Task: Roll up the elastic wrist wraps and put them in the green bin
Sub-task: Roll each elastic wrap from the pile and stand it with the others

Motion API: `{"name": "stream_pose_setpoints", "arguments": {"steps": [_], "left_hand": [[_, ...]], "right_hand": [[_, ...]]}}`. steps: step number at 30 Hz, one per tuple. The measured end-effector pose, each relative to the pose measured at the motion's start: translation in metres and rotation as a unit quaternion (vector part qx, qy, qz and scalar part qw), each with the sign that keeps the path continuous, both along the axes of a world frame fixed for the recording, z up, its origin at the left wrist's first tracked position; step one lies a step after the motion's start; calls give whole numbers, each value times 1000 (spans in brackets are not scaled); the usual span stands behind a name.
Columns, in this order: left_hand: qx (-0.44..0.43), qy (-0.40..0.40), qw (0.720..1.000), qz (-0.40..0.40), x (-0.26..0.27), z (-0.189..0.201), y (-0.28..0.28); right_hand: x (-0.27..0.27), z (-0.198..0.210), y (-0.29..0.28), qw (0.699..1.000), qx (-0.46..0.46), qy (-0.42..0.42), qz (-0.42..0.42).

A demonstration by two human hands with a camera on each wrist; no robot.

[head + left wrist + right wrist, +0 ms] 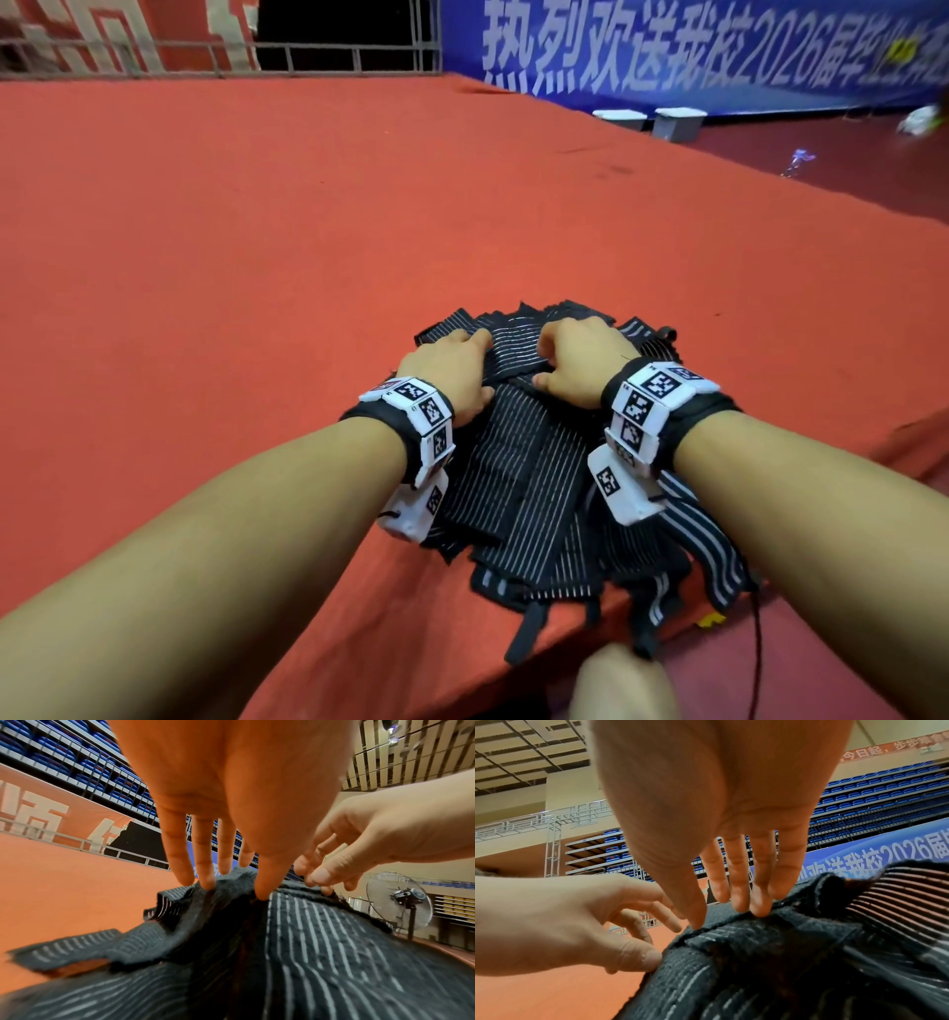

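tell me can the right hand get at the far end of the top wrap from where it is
Probably yes: the right hand already has its fingers on the far edge of the top wrap, and nothing lies over it.

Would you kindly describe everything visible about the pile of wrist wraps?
The pile of wrist wraps is black ribbed elastic with thin white stripes, many flat strips overlapping loosely, none visibly rolled. It lies on the red cloth at the near edge, some ends hanging over. The left hand and right hand touch its far end with their fingertips.
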State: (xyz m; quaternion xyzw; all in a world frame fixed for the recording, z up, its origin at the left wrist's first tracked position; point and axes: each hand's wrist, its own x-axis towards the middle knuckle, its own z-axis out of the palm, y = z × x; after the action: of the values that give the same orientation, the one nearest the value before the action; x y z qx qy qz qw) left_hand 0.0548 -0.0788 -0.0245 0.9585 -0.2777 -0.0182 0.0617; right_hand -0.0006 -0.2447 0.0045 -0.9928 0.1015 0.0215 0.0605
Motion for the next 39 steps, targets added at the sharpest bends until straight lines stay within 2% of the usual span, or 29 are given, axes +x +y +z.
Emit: {"name": "stream_pose_setpoints", "arguments": {"steps": [5, 10, 14, 19, 24, 27, 33, 36, 37, 39], "left_hand": [[7, -14, 1000, 2, 5, -9, -9], [23, -54, 998, 4, -3, 2, -21], [-36, -107, 993, 25, -7, 12, -18], [-88, -185, 978, 37, -22, 28, -2], [-142, -201, 969, 34, -34, 40, 19], [-189, -178, 965, 41, -41, 51, 45], [-314, -82, 944, 59, -48, 76, 104], [-374, -44, 924, 65, -55, 86, 136], [-392, -35, 917, 62, -59, 89, 147], [-424, -15, 904, 50, -66, 92, 168]], "right_hand": [[-4, -9, 1, 1000, 23, 13, 10], [-13, -10, -15, 999, 40, 10, 13], [-23, -7, -20, 998, 51, 13, 20], [-31, -3, -4, 997, 58, -22, 42], [-31, 5, 19, 994, 71, -71, 49], [-31, 14, 37, 988, 100, -111, 45], [-28, 37, 83, 961, 208, -180, 14], [-18, 42, 109, 948, 280, -149, -17], [-15, 42, 119, 936, 327, -131, -17], [-10, 43, 141, 879, 465, -104, -7]]}}
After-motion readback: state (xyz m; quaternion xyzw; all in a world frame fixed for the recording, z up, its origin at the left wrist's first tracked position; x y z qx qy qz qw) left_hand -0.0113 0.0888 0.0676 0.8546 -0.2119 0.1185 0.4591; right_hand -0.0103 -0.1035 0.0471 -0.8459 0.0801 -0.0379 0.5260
